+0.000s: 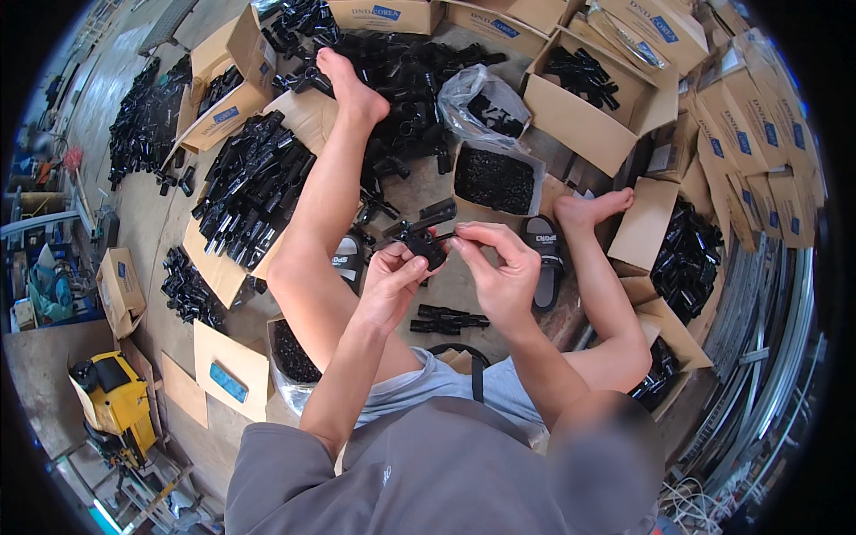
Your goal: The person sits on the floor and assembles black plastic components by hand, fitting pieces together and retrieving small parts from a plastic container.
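Note:
My left hand (392, 283) is closed around a black plastic part (424, 246) with a short tube-like arm sticking out at its far end. Close against the part's right side, my right hand (501, 269) has its thumb and forefinger pinched together. What lies between those fingertips is too small to make out. Several slim black pieces (450, 319) lie in a row on the floor just below my hands. Beyond the right hand stands a box (538, 178) filled with small black bits, and a clear plastic bag (455, 94) with black pieces sits behind it.
Large heaps of black parts (250, 183) lie on flattened cardboard to the left. Open cartons (584, 134) of parts stand at the right. Black slippers (545, 259) rest by my feet. A blue phone (228, 382) lies on cardboard, near a yellow machine (120, 401). Metal profiles (758, 339) line the right edge.

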`<action>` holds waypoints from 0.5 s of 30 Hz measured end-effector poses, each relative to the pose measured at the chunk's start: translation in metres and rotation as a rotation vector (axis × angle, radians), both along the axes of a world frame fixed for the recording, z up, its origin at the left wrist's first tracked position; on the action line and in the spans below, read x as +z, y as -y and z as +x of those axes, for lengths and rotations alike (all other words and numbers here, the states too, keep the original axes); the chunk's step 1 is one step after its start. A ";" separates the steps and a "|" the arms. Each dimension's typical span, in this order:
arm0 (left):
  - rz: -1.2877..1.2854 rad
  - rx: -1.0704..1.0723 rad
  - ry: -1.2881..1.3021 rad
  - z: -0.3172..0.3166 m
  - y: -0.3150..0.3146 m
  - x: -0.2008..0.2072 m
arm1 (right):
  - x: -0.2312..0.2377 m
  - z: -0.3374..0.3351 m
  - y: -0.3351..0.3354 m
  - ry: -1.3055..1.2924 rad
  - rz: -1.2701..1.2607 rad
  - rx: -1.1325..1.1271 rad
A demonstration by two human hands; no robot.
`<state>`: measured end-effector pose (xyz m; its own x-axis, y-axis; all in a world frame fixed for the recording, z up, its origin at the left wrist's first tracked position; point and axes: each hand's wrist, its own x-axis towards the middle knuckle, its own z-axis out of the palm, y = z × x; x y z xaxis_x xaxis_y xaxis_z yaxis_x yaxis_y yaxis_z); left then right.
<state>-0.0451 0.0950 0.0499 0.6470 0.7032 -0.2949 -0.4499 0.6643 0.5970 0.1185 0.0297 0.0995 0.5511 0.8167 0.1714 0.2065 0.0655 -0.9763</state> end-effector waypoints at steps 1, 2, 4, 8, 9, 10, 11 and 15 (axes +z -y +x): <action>0.007 -0.003 0.000 0.000 0.001 -0.003 | 0.000 -0.004 0.000 0.041 0.022 -0.030; 0.036 -0.019 -0.017 0.000 0.003 -0.008 | 0.001 -0.006 0.000 0.081 0.045 -0.058; 0.071 -0.032 -0.035 -0.001 0.007 -0.009 | 0.002 -0.008 0.006 0.136 0.063 -0.076; 0.165 -0.029 -0.228 0.007 0.018 0.006 | 0.001 -0.013 0.014 0.218 0.072 -0.111; 0.194 -0.013 -0.272 0.008 0.019 0.011 | 0.001 -0.012 0.015 0.217 0.075 -0.108; 0.195 -0.011 -0.271 0.007 0.020 0.015 | 0.000 -0.010 0.018 0.174 0.064 -0.086; 0.239 0.001 -0.301 0.005 0.021 0.018 | -0.001 -0.009 0.019 0.132 0.053 -0.065; 0.349 0.071 -0.345 0.008 0.028 0.033 | -0.002 -0.011 0.030 -0.209 0.016 -0.007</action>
